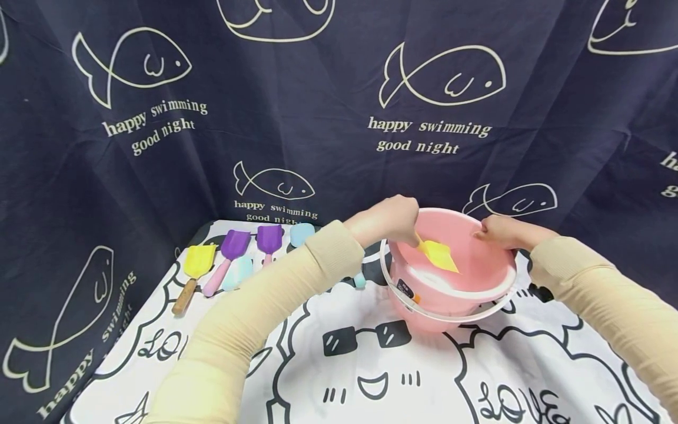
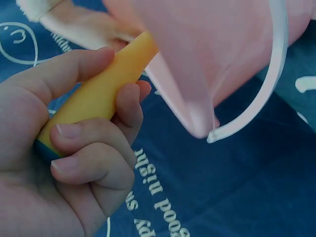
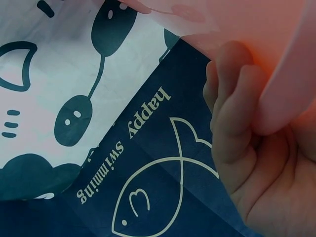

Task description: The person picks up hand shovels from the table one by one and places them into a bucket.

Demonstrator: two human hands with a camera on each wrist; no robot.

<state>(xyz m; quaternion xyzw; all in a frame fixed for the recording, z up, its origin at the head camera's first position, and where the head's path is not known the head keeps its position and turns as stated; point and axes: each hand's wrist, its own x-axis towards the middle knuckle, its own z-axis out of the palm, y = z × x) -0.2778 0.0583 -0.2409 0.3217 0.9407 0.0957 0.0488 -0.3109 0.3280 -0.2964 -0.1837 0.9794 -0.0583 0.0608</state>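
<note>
Bucket (image 1: pixel 482 259) in the head view opens upward, a yellow shovel (image 1: pixel 441 256) reaching inside. In the left wrist view, left hand (image 2: pixel 89 158) curls its fingers round the handle (image 2: pixel 94 98), presumably for control. In the right wrist view, right hand (image 3: pixel 261 158) pinches the rim (image 3: pixel 286 84), likely steadying it.

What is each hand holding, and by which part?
The left hand grips a yellow scoop by its handle; the right hand grips the pink bucket by its rim.
</note>
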